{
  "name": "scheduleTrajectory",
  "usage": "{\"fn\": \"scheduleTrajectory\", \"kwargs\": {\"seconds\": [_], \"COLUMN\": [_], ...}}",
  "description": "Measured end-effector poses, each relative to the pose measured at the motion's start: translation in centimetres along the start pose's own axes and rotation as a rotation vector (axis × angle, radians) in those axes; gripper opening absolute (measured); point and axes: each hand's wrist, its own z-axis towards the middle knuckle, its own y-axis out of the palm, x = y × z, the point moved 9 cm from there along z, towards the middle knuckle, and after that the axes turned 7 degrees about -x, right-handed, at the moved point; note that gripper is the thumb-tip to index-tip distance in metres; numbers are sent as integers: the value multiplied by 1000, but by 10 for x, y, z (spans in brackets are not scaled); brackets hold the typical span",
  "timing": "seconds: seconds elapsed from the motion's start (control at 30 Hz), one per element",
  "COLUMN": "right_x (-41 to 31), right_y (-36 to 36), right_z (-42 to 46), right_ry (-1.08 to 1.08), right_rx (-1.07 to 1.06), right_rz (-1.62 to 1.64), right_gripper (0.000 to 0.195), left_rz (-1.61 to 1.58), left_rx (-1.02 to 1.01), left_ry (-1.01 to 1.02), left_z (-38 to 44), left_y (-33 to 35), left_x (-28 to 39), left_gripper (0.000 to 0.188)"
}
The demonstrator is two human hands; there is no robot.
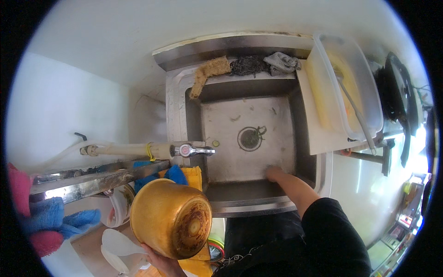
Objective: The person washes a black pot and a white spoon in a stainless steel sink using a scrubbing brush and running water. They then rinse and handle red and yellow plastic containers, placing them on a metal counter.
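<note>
My left hand [162, 263] holds a golden metal pot [155, 214] at the lower left, tilted so that its scorched, browned base shows. Two white rice paddles [119, 241] lie beside that hand; whether it touches them, I cannot tell. My right hand [274, 173] reaches down into the stainless steel sink [225, 166], near its front wall; its fingers are blurred, and whether they hold anything cannot be seen. Green scraps lie over the drain strainer [250, 139], and a small green slice [216, 143] lies left of it. The faucet [193, 150] reaches in over the sink's left edge.
A brown scrubbing pad [211, 71], dark steel wool [247, 65] and a grey cloth [282, 63] line the back rim. Right of the sink, a translucent plastic tub [363, 104] holds a long-handled utensil [356, 110] on a board. Blue and yellow cloths [195, 177] hang at the front left.
</note>
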Motion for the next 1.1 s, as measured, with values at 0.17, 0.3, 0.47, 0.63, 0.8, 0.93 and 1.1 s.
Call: {"fn": "scheduleTrajectory", "kwargs": {"seconds": [0.17,0.3,0.47,0.63,0.8,0.93,1.1], "right_x": [-11,6,-7,-96,-193,-211,-129], "right_y": [-7,-57,-142,-179,-189,-187,-179], "right_z": [3,21,-14,-19,35,63,56], "right_ry": [-357,-131,12,-165,-423,-459,-328], "right_rx": [2,100,716,699,822,737,653], "right_rz": [6,1145,848,469,128,50,255], "right_gripper": [20,29,40,43,39,32,26], "left_rz": [-32,26,75,176,283,514,670], "left_rx": [56,-43,-166,-226,-7,46,66], "left_ry": [-12,65,79,189,143,85,29], "left_z": [2,3,13,22,37,32,37], "left_y": [-9,6,16,43,19,13,-1], "left_x": [-1,6,-5,5,-7,-15,-30], "left_gripper": [52,44,27,33,31,35,39]}}
